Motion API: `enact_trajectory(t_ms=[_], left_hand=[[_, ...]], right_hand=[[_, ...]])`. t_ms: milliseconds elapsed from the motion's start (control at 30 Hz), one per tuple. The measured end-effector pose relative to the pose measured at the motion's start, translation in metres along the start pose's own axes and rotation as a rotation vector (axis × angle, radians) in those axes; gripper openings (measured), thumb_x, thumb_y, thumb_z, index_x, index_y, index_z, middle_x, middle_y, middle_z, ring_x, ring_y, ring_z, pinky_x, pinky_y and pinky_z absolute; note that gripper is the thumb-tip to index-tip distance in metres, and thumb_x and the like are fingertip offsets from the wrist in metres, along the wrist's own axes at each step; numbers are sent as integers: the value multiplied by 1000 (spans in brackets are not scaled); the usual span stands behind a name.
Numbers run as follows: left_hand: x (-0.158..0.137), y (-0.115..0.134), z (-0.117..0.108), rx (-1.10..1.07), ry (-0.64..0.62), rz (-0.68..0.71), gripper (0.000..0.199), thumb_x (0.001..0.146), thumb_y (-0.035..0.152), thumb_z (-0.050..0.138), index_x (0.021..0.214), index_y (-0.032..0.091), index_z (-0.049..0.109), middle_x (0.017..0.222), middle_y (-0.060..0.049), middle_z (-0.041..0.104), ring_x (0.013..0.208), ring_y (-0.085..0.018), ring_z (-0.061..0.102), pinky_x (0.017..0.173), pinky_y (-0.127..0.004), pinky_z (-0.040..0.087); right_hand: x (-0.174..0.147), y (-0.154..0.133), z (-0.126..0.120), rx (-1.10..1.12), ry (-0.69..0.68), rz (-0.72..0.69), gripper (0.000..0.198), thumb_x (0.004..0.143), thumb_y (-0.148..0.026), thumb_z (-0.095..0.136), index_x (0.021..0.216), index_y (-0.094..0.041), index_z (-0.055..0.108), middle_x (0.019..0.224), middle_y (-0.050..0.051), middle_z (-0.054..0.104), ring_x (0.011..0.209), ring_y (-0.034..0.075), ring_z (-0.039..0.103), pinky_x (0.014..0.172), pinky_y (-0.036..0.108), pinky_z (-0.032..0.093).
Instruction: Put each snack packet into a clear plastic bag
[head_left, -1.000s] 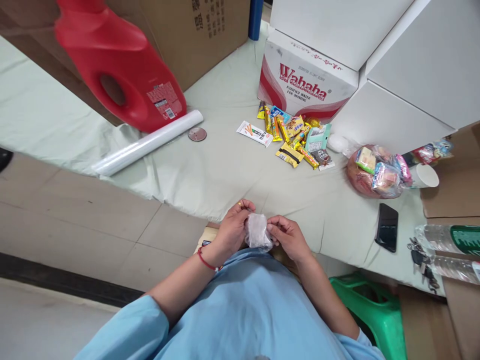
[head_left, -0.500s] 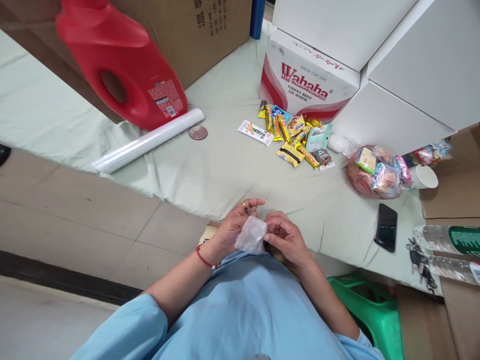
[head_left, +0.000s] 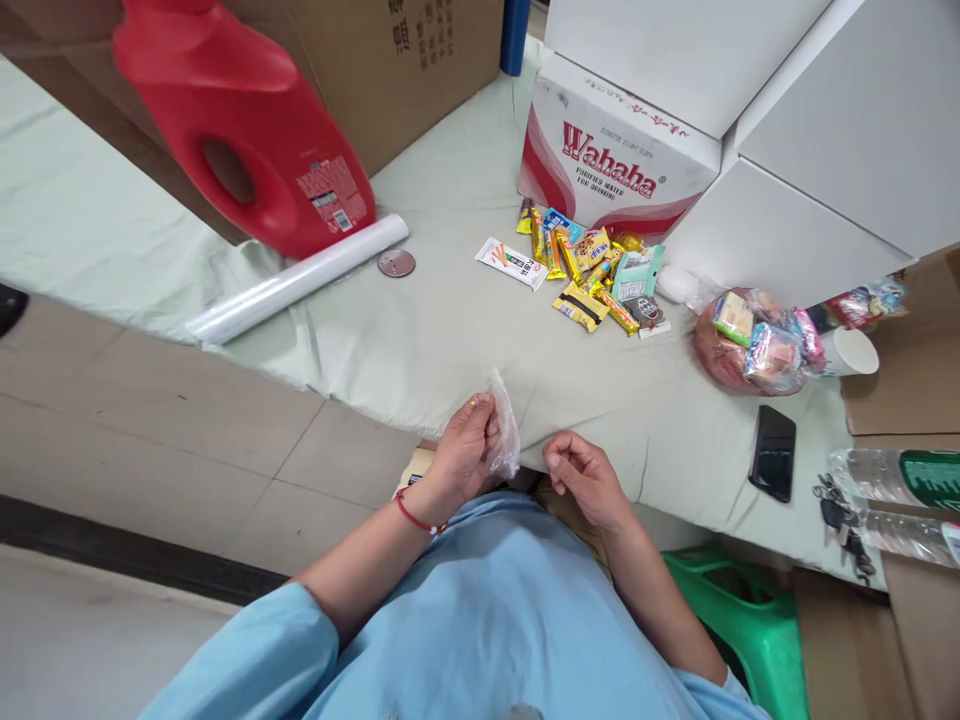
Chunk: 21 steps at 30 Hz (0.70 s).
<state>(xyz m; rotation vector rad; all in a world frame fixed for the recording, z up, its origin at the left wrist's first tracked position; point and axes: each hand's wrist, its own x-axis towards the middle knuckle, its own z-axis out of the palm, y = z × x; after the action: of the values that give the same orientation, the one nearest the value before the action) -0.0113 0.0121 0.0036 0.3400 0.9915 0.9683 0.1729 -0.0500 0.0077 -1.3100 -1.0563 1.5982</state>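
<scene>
At the table's front edge, my left hand (head_left: 470,440) is closed on a thin, clear plastic bag (head_left: 506,430), which hangs crumpled from the fingers. To its right, apart from the bag, my right hand (head_left: 585,475) has its fingers curled in and the thumb against them; nothing shows in them. Beyond both hands lies a pile of wrapped snacks (head_left: 592,265), with a white snack packet (head_left: 511,263) at its left.
A red jug (head_left: 247,130) and a plastic film roll (head_left: 300,280) lie to the left, near a round metal disc (head_left: 396,263). A Wahaba-type water carton (head_left: 615,150) stands behind the snacks. On the right are a bowl (head_left: 716,350), paper cup (head_left: 855,352), phone (head_left: 773,453), keys (head_left: 844,525) and bottles (head_left: 870,470).
My right hand has let go of the plastic bag and drawn slightly right. The bag, between both hands before, now hangs narrower from my left hand.
</scene>
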Motion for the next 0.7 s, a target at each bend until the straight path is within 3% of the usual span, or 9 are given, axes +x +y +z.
enact_trajectory(t_ms=[167, 300, 400, 567, 700], left_hand=[[3, -5, -2, 36, 123, 105, 48, 84, 55, 80, 76, 23, 45, 58, 10, 41, 49, -7, 31, 47, -24, 26], [1, -7, -2, 62, 125, 135, 49, 83, 57, 82, 79, 24, 45, 60, 10, 41, 52, -7, 34, 50, -24, 29], [1, -5, -3, 58, 133, 152, 50, 79, 57, 83, 78, 24, 47, 60, 10, 40, 52, -7, 35, 49, -24, 27], [2, 4, -8, 102, 35, 82, 49, 78, 58, 83, 77, 22, 50, 58, 12, 35, 46, -5, 28, 44, -22, 20], [1, 8, -9, 72, -8, 21, 51, 74, 59, 87, 78, 21, 53, 56, 13, 31, 45, -3, 22, 43, -20, 17]], right_hand=[[-9, -7, 17, -97, -70, -54, 51, 81, -66, 83, 102, -23, 65, 85, -1, 58, 67, 12, 49, 55, 23, 41], [-6, -12, 26, -251, -19, -175, 33, 95, -56, 73, 100, -24, 68, 91, 2, 62, 76, 15, 56, 62, 25, 46], [-2, -17, 21, -372, -21, -241, 26, 102, -48, 65, 93, -24, 69, 86, 2, 63, 75, 16, 58, 67, 28, 47], [2, -27, -2, -560, -89, -290, 20, 103, -40, 62, 94, -25, 71, 84, 3, 65, 76, 17, 59, 70, 30, 46], [1, -30, -9, -624, -63, -284, 19, 103, -38, 61, 92, -24, 69, 82, 3, 64, 75, 18, 59, 70, 31, 46]])
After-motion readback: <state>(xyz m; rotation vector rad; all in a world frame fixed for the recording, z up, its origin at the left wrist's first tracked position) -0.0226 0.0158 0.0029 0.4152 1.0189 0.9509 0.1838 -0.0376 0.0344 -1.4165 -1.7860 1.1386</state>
